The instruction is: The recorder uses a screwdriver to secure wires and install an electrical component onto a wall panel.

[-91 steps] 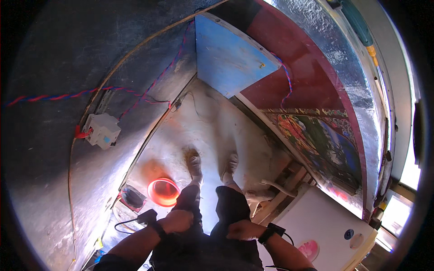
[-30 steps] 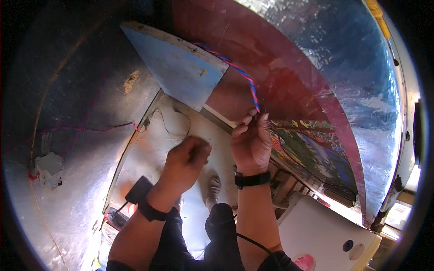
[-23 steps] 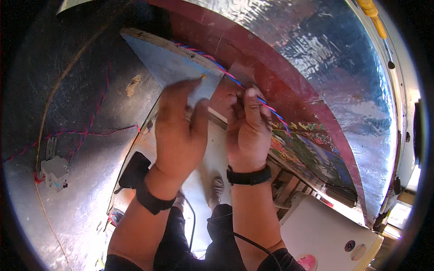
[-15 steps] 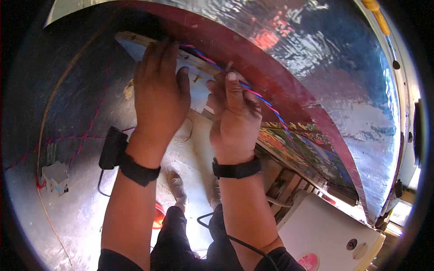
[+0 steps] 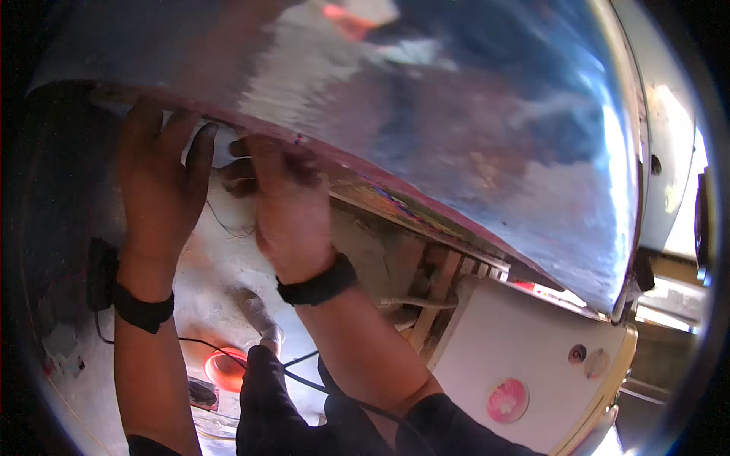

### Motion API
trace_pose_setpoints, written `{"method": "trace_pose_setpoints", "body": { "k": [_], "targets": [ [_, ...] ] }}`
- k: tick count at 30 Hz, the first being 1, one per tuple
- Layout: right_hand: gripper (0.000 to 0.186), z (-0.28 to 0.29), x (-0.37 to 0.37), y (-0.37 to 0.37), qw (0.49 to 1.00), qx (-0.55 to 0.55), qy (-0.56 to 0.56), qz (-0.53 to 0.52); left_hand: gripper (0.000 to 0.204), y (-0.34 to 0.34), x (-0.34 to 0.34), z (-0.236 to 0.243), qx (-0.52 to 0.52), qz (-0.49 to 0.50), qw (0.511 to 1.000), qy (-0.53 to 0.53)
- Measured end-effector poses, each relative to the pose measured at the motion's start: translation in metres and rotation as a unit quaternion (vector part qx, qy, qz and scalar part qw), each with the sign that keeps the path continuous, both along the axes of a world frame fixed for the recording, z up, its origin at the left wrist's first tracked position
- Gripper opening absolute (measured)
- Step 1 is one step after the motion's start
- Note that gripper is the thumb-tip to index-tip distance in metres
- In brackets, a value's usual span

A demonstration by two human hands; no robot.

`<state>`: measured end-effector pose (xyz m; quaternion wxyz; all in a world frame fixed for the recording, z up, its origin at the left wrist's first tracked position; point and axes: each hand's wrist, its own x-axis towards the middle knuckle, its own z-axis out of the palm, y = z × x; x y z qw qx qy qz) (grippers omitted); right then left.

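My left hand (image 5: 156, 190) reaches up beneath the lower edge of a shiny reflective sheet (image 5: 456, 129), fingers stretched and apart. Its fingertips are in shadow against the board there. Close by on the right, my right hand (image 5: 293, 209) is curled at the same edge, blurred by motion. A red and blue twisted wire (image 5: 299, 139) shows as a short bit just above its knuckles. The grip on the wire is largely hidden by the sheet and the hand. More of the wire appears blurred along the sheet's underside. Dark straps circle both wrists.
A white cabinet (image 5: 494, 342) with round stickers stands at the lower right. An orange-red bucket (image 5: 226, 370) sits on the floor near my feet. A black cable (image 5: 304, 380) crosses in front of my legs. A dark wall lies along the left.
My view has shifted, and both hands now appear further left. The reflective sheet hangs lower in view, covering most of the twisted wire and the board. The bucket has come into fuller view.
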<state>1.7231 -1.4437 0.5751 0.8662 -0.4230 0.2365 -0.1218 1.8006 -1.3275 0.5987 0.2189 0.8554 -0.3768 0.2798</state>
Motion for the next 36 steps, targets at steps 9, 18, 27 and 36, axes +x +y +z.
{"method": "trace_pose_setpoints", "body": {
  "k": [9,18,27,36],
  "targets": [
    [0.022,0.012,-0.003,0.006,0.998,0.051,-0.015,-0.021,0.019,0.041,0.034,-0.022,0.036,0.077,0.993,0.078],
    [0.025,0.023,-0.021,-0.007,0.999,0.012,-0.040,-0.032,0.017,0.085,0.066,-0.006,0.219,0.091,0.958,-0.161],
    [0.029,-0.002,-0.039,-0.033,0.994,-0.091,-0.004,-0.052,0.020,0.043,0.041,-0.016,0.200,0.045,0.958,-0.199],
    [0.031,-0.024,-0.039,-0.045,0.988,-0.151,0.005,-0.024,0.022,0.059,0.016,-0.047,-0.053,0.115,0.992,-0.011]
  ]
}}
